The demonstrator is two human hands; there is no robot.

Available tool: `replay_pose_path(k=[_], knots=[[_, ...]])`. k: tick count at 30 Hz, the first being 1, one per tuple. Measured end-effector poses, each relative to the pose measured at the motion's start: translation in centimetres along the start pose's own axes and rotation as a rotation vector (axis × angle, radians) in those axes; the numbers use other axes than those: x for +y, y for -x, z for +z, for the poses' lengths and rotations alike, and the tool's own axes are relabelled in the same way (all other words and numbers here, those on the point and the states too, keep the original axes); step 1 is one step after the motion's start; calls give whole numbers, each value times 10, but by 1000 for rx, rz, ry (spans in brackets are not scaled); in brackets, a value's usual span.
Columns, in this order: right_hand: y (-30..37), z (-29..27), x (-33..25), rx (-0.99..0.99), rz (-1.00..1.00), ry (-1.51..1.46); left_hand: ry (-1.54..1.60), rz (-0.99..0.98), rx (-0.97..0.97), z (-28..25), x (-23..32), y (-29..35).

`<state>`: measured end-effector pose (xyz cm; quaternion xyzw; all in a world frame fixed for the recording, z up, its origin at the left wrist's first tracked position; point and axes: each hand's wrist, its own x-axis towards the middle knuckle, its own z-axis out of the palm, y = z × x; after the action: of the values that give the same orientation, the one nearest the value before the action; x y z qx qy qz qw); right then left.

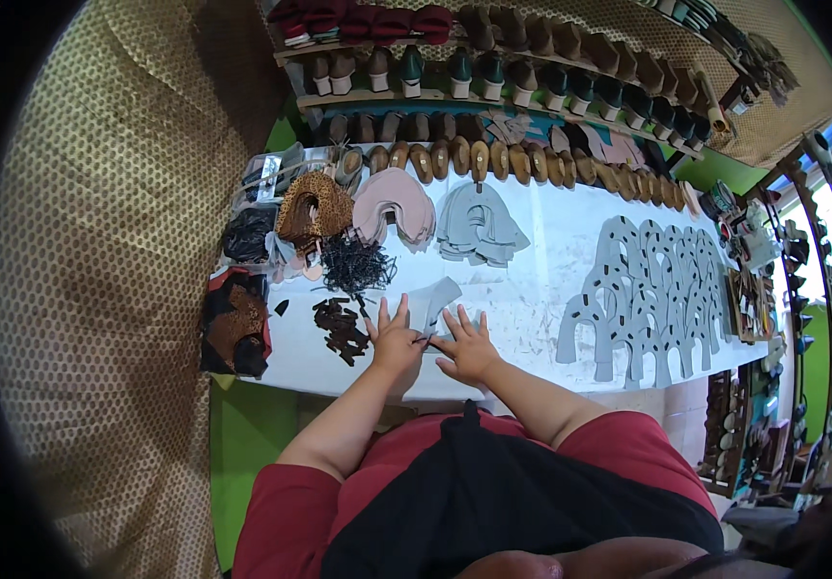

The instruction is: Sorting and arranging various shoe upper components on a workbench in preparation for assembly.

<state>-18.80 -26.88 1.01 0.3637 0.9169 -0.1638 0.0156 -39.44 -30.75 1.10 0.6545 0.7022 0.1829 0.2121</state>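
Observation:
My left hand and my right hand rest side by side at the near edge of the white table, fingers spread and stretched out. Between them lies a curved grey shoe-upper piece, its lower end running down between my thumbs. A small dark strip shows at the thumbs; whether either thumb presses it is too small to make out. Just left of my left hand is a heap of short dark brown strips. Beyond it sits a tangle of thin black strips.
Grey cut pieces with dark patches overlap in rows at the right. Stacks of grey, pink and leopard-print pieces line the far left. Shoe lasts stand along the back, below shelves of shoes.

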Motion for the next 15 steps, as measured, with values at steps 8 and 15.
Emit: replay_pose_path(k=[8,15], knots=[[2,-6,-2,-48,15,7,-193,72,-207,-32,4,-16],[2,-4,1,-37,13,-18,-180,45,-136,-16,12,-20]])
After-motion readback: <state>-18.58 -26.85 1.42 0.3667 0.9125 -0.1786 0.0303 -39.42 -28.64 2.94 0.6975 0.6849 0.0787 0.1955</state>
